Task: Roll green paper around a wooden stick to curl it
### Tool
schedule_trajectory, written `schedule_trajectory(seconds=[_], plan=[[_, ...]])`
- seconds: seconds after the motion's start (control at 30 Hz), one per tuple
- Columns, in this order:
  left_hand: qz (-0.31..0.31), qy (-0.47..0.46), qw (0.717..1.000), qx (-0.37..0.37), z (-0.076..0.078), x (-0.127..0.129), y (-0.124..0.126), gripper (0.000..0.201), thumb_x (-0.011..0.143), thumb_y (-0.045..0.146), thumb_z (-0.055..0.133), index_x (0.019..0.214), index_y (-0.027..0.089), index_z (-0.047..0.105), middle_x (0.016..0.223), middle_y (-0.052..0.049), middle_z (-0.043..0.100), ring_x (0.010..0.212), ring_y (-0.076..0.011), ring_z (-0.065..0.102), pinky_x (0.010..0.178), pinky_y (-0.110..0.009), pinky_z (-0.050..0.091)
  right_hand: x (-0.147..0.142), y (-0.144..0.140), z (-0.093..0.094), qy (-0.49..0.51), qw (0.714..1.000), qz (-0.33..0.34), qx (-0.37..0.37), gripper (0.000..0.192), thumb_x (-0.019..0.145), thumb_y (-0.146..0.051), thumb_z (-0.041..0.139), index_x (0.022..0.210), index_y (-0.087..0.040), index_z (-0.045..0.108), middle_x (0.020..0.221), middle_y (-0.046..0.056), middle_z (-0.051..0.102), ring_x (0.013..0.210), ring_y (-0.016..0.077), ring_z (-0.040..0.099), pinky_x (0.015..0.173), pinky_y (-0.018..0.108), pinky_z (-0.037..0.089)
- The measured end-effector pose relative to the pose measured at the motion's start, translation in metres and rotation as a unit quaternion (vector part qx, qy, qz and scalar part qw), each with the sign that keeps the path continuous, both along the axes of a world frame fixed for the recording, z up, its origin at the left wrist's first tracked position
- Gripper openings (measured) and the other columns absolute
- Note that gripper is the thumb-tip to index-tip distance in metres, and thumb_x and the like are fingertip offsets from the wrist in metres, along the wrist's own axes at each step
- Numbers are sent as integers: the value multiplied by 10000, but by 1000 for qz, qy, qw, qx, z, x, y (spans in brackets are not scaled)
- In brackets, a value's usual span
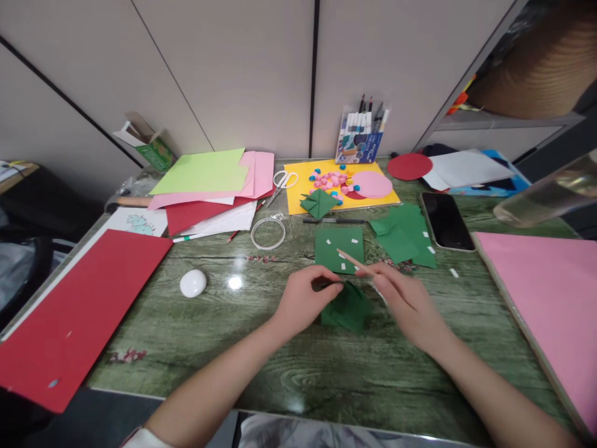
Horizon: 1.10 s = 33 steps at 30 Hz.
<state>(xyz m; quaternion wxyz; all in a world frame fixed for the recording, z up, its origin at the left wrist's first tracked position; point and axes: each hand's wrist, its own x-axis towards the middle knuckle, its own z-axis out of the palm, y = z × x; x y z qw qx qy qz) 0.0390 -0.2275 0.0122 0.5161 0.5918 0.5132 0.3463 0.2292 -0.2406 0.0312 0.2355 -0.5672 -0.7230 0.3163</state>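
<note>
At the near side of the green wood-grain table (242,367), a crumpled dark green paper piece (347,314) hung beneath the fingers of the left hand (304,298), whose thumb and forefinger were pinched together at its upper edge. The right hand (413,305) gripped a slim, pale wooden stick (353,259) between thumb and fingers, its tip pointing away to the left. A large red rectangular card (88,305) lay at the left, a smooth white rounded object (193,283) between it and the left hand.

Just beyond the hands lay a flat square of green paper (326,250) dotted with small white scraps, the stick's tip over it. To its right were loose green paper sheets (410,233) and a black-screened phone (446,221). Farther back, a yellow paper sheet (295,183) bore small pink and blue balls, a pink paper disc (372,185) and a folded green paper shape (318,204); white-handled scissors (285,180) lay beside it. Behind stood a blue-and-white pen box (361,137).
</note>
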Motion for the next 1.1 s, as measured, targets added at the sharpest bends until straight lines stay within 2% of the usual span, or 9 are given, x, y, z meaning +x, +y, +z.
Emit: schedule_trajectory(seconds=[0.1,0.2,0.27,0.4,0.63,0.87,1.1], plan=[[21,-28,999,-27,1,-4,5,105,717,264,636,742,163,621,750,-21,653,715,-154,599,680,-267,470,9,7,-1,-78,995,9,55,333,928,-399,310,915,-222,592,768,26,643,661,160,567,609,271,389],[36,-29,999,-14,3,-7,7,143,721,301,635,713,162,606,707,-4,624,666,-134,566,637,-245,446,13,9,-6,-169,974,45,141,299,917,-379,365,898,-209,610,822,52,667,725,189,590,685,308,393],[41,-29,999,-8,3,-7,8,167,730,325,627,709,160,607,692,1,611,656,-128,550,626,-238,432,13,8,-9,-189,965,72,169,283,920,-352,371,909,-206,613,842,55,673,738,188,594,702,313,392],[49,-29,998,-11,0,-8,10,196,732,355,627,713,161,612,663,8,594,648,-126,533,621,-237,415,13,6,-12,-196,959,88,184,250,920,-326,387,942,-203,603,857,49,676,733,178,590,697,305,390],[55,-27,998,-9,3,-8,10,204,732,367,626,711,164,619,669,7,604,653,-128,538,619,-236,417,12,6,-9,-199,955,92,197,265,920,-319,380,876,-201,614,822,53,673,712,179,589,687,308,385],[97,-15,995,7,4,-9,12,177,732,342,627,705,167,617,697,6,629,665,-126,555,637,-241,432,15,8,-7,-208,955,80,196,253,919,-328,384,904,-203,604,812,41,670,684,172,567,672,303,374],[90,-25,996,6,4,-8,11,181,733,338,633,693,167,587,666,23,597,635,-110,528,613,-225,416,12,6,-7,-199,955,86,200,252,921,-315,379,897,-200,603,807,41,671,677,172,568,666,301,368]])
